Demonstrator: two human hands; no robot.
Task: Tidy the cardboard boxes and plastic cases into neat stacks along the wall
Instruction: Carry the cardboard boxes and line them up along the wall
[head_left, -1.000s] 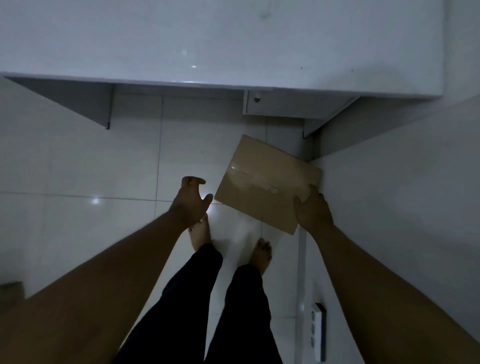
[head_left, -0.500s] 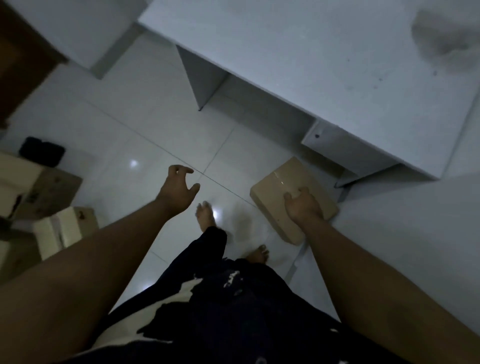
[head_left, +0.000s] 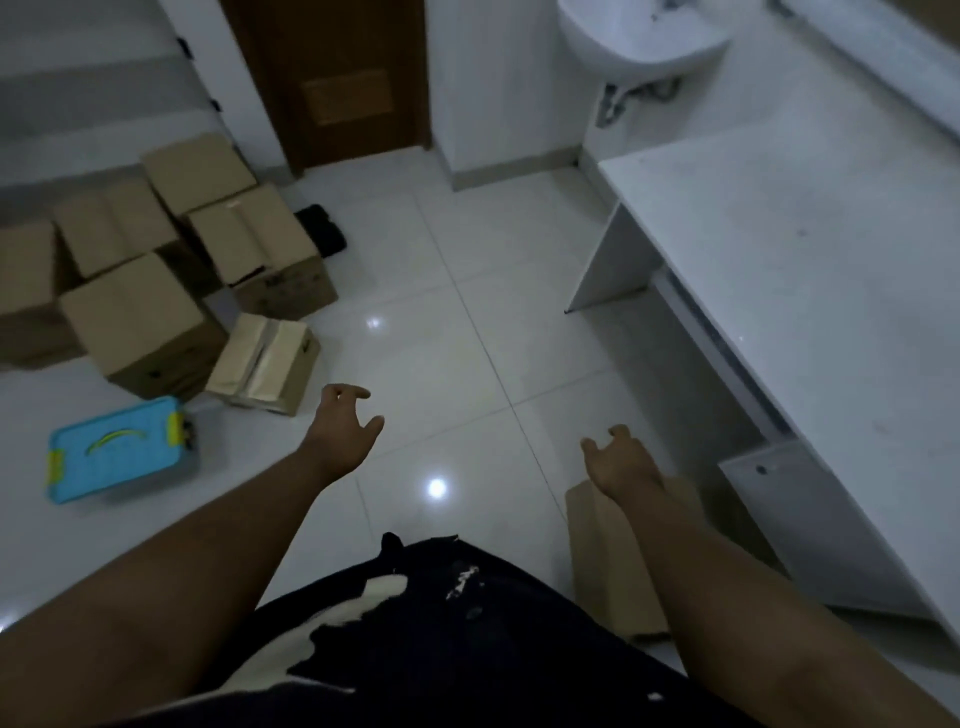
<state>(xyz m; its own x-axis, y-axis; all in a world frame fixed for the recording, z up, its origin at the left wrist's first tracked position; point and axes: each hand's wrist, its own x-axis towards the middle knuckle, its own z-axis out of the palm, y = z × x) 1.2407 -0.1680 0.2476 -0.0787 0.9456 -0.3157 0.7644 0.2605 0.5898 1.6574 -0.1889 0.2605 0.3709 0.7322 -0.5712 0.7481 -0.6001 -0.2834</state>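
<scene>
A flat cardboard box (head_left: 605, 566) lies on the floor at the lower right, beside the white desk (head_left: 810, 270). My right hand (head_left: 621, 465) hovers just above it, fingers loosely curled, holding nothing. My left hand (head_left: 343, 431) hangs over the bare tiles, also empty with loosely curled fingers. At the left, several cardboard boxes (head_left: 140, 317) stand in a loose cluster, and a smaller taped box (head_left: 265, 364) sits at their front. A blue plastic case (head_left: 122, 449) with yellow latches lies on the floor near them.
A brown door (head_left: 337, 78) stands at the back, with a white sink (head_left: 639, 36) to its right. A dark object (head_left: 322, 231) lies behind the boxes. Glossy white floor tiles (head_left: 441, 338) stretch between the box cluster and the desk.
My right hand has let go of the flat box and lifted off it. The view has swung left and up, bringing the box cluster, blue case, door and sink into sight.
</scene>
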